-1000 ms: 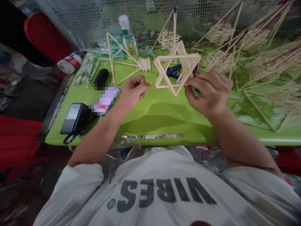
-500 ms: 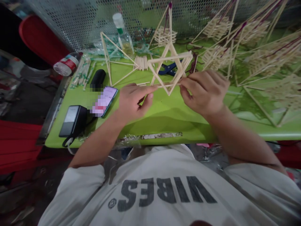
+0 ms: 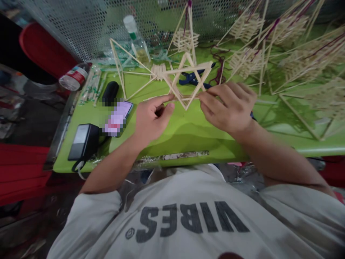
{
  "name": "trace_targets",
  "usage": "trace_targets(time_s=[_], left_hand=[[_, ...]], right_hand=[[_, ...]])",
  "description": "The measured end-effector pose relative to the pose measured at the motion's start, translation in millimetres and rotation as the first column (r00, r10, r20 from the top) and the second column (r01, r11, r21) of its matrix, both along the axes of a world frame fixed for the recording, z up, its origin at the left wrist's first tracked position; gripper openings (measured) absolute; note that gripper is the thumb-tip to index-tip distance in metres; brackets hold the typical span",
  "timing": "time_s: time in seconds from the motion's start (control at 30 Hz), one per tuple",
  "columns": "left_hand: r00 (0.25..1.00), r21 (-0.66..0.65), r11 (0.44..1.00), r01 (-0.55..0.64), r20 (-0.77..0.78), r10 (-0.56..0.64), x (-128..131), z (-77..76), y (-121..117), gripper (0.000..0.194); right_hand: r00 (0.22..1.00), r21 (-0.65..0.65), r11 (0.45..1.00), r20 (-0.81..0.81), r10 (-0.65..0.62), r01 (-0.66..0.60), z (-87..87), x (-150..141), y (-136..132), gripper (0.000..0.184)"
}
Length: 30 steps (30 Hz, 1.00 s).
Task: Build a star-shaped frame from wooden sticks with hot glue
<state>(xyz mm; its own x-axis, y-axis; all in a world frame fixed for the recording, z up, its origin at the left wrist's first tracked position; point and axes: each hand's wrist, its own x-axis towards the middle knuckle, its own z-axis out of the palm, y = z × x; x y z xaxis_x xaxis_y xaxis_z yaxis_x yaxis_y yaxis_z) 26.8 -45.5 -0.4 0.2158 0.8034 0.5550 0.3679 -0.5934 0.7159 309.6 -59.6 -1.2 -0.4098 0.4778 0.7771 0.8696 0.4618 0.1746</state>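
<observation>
A six-pointed star frame of thin wooden sticks (image 3: 194, 68) stands tilted up between my two hands. My left hand (image 3: 151, 118) has its index finger and thumb closed at the star's lower left corner. At the lower right corner, the bent fingers of my right hand (image 3: 230, 108) pinch the sticks. Behind the star lies a pair of blue-handled pliers (image 3: 188, 78), partly covered by it. A few loose sticks lie just beyond my left hand. Dark red thread (image 3: 220, 59) lies in a tangle behind my right hand.
Finished-looking stick structures with purple ties (image 3: 246, 61) crowd the right of the green table (image 3: 185, 140). To the left are a phone (image 3: 118, 115), a power bank (image 3: 83, 141), a black cylinder (image 3: 110, 92) and a fallen bottle (image 3: 74, 76). A clear bottle (image 3: 138, 43) stands at the back.
The star and both hands have shifted slightly left in view, with the whole scene moving a little. The pliers now show more to the star's right. Both hands keep their hold.
</observation>
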Motion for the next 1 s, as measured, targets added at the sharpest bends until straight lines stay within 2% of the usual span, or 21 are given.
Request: trace_targets(time_s=[0.07, 0.23, 0.37, 0.47, 0.57, 0.63, 0.77, 1.0], left_hand=[[0.997, -0.026, 1.0, -0.009, 0.076, 0.011, 3, -0.5, 0, 0.035], [0.985, 0.001, 0.999, -0.051, 0.163, 0.05, 9, -2.0, 1, 0.032], [0.988, 0.044, 0.996, -0.079, 0.136, 0.072, 13, -2.3, -1, 0.03], [0.99, 0.108, 0.987, -0.117, 0.096, 0.106, 12, -1.2, -2, 0.035], [0.988, 0.225, 0.962, -0.152, 0.043, 0.146, 6, 0.0, -1, 0.041], [0.991, 0.321, 0.938, -0.129, -0.002, 0.137, 1, 0.2, 1, 0.042], [0.987, 0.441, 0.897, -0.034, -0.124, 0.099, -8, -1.3, 8, 0.037], [0.978, 0.549, 0.836, -0.009, -0.168, 0.121, -12, -3.8, 16, 0.026]], right_hand=[[1.0, -0.022, 1.0, 0.002, 0.001, -0.001, -1.2, 0, -1, 0.024], [0.998, 0.091, 0.994, 0.022, 0.062, -0.063, -0.7, 0, 0, 0.019], [1.0, -0.048, 0.999, -0.01, 0.024, -0.024, -1.4, 0, 0, 0.021], [1.0, -0.153, 0.988, -0.005, -0.019, 0.018, -2.9, 0, -1, 0.019], [0.998, -0.15, 0.989, -0.058, -0.012, 0.003, -4.2, -1, -1, 0.02], [0.995, -0.149, 0.989, -0.099, 0.005, -0.02, -4.5, -1, 0, 0.022], [0.998, -0.059, 0.998, -0.061, 0.011, -0.014, -3.3, -1, 1, 0.021], [0.999, 0.09, 0.995, -0.027, 0.041, -0.038, -2.7, -2, 5, 0.021]])
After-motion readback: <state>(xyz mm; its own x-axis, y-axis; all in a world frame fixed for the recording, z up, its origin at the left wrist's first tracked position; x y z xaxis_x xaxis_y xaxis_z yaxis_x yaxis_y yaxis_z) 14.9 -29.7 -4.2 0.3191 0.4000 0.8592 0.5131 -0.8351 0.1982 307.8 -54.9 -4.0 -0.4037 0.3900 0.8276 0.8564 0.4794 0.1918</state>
